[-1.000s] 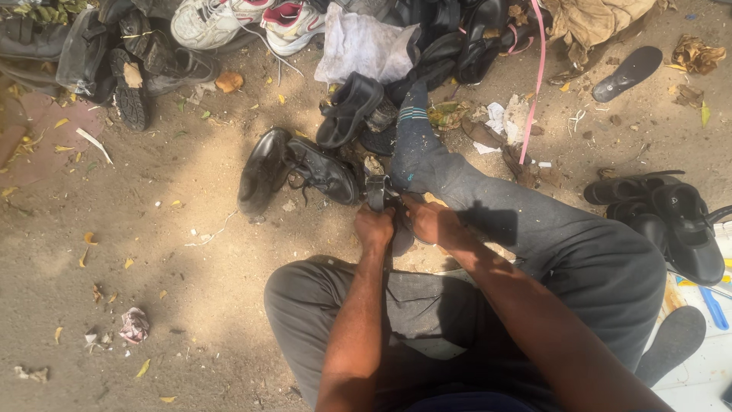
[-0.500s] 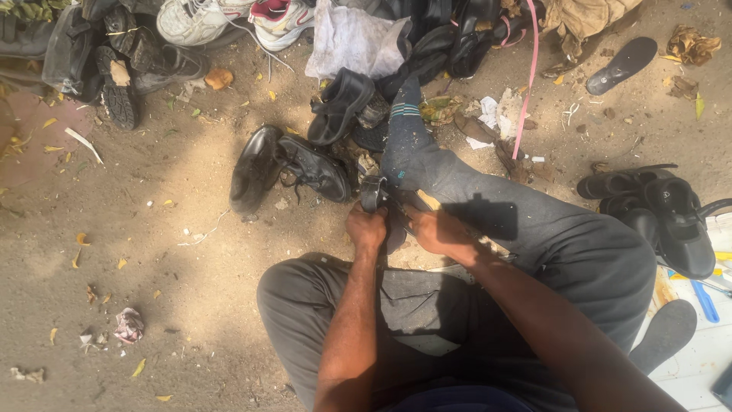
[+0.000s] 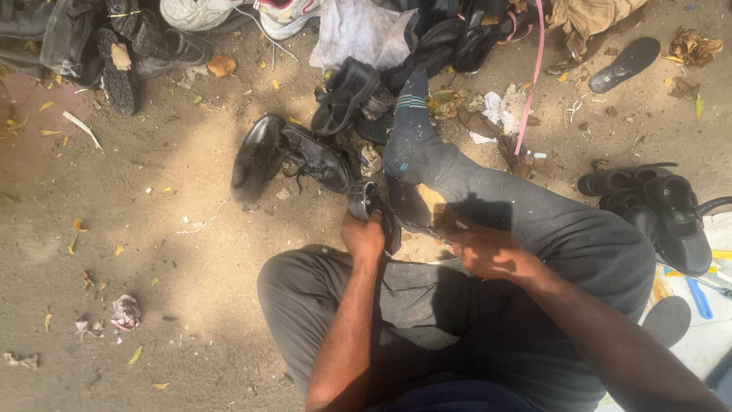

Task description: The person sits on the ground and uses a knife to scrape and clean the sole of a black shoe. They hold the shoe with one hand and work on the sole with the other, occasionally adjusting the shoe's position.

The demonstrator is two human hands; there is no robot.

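Bare sandy ground (image 3: 137, 252) fills the left half of the frame, strewn with dry leaves and a crumpled scrap of paper (image 3: 126, 311) at lower left. Across the top edge runs a heap of worn footwear: white trainers (image 3: 229, 11), dark boots (image 3: 114, 53) at upper left, and a grey cloth (image 3: 358, 30) near top centre. The person sits at lower centre in dark grey trousers (image 3: 457, 305), one leg stretched up toward the heap and ending in a dark blue sock (image 3: 408, 137). At the right edge lie black sandals (image 3: 663, 206); left of centre a pair of black lace-up shoes (image 3: 293, 156) rests on the dirt. Just below the sock, at the middle of the frame, is the black shoe (image 3: 396, 210) being worked on, held over the knee. The left hand (image 3: 364, 235) is closed around its near end, gripping it firmly. The right hand (image 3: 492, 253) is curled shut just beside the shoe's sole edge; whether it pinches a tool or thread I cannot tell. This looks like repair work along the sole, which would call for a steady hold and small, careful pulls at the seam.
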